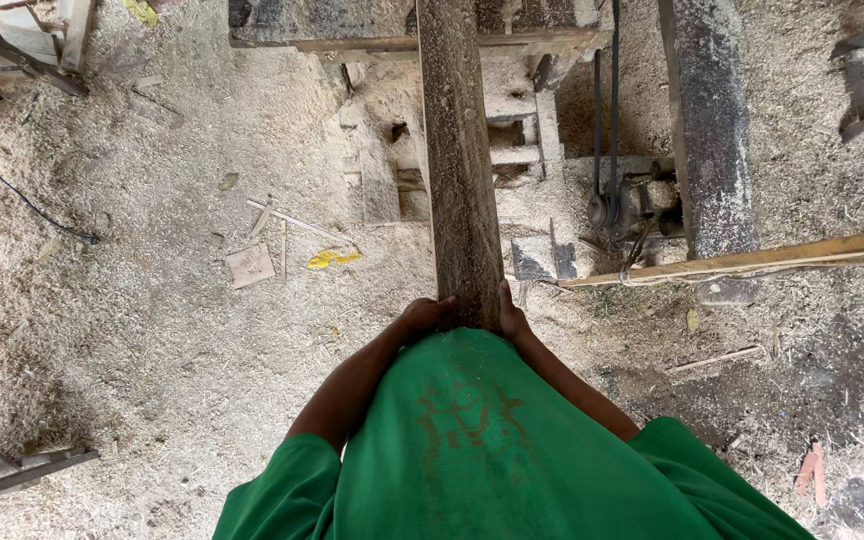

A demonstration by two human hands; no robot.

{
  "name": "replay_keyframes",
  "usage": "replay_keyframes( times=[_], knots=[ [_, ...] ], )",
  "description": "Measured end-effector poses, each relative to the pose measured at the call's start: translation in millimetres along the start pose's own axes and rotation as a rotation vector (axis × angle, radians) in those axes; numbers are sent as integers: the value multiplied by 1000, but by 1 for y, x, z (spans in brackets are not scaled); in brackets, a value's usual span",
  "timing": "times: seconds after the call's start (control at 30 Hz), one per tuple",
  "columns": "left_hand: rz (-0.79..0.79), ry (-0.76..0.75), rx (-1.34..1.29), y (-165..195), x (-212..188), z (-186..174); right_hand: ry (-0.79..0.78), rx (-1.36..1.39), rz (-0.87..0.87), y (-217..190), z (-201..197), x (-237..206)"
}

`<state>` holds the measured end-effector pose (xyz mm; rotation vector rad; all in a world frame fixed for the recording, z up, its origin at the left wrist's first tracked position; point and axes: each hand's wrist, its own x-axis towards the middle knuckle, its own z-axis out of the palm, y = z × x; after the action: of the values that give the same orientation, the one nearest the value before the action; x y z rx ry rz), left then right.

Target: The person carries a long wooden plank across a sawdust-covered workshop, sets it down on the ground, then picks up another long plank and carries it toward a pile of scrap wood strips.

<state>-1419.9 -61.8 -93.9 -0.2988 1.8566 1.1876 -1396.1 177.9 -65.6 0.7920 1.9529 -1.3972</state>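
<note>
Nearest, green shirt [492,450] filling the lower middle of the view, both forearms reaching forward from it. Left hand [426,316] wrapped on the left face of the near end of a long rough plank [460,160]; right hand [511,316] pressed flat-ish against its right face — so the plank end sits clamped between the two palms, tight against the body, fingers closed on wood rather than spread wide. Exact finger curl on the far side hidden by the plank itself.

Step in hand, as a judgement: carrying or feeding the plank lengthwise, its near end held at the belly, its length running straight away toward the far bench. Next move likely calls for a steady push or lift along the plank's own line, with both palms kept level so the far end does not swing left or right.

Further out, sawdust-covered ground [152,330] on the left, with a small flat wood offcut [250,266] and a yellow scrap [332,258] just beside thin splinters. To the right, a pale slat [752,262] lying across, and beyond it a dark belt and pulley [607,200] near a heavy dark beam [712,130].

Farthest, the plank's far end resting on or passing over a wooden bench edge [352,40] — contact there not clear.
</note>
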Motion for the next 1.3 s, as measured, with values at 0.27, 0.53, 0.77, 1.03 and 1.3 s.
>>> replay_keyframes(
  times=[0.27, 0.53, 0.77, 1.03, 1.3],
  knots=[
    [20, 32, -2, 12, 8, -6, 23, -119, 1, -12, -4, 11],
    [16, 9, -91, 17, 14, -12, 18, -67, -24, -22, -3, 18],
    [55, 4, -37, 23, 22, -21, 13, -3, -39, -30, -4, 25],
    [-5, 35, -56, 32, 32, -30, 45, -106, 33, -45, -5, 38],
    [-45, 19, -177, 44, 44, -42, -1, 42, -15, -60, -6, 50]
  ],
)
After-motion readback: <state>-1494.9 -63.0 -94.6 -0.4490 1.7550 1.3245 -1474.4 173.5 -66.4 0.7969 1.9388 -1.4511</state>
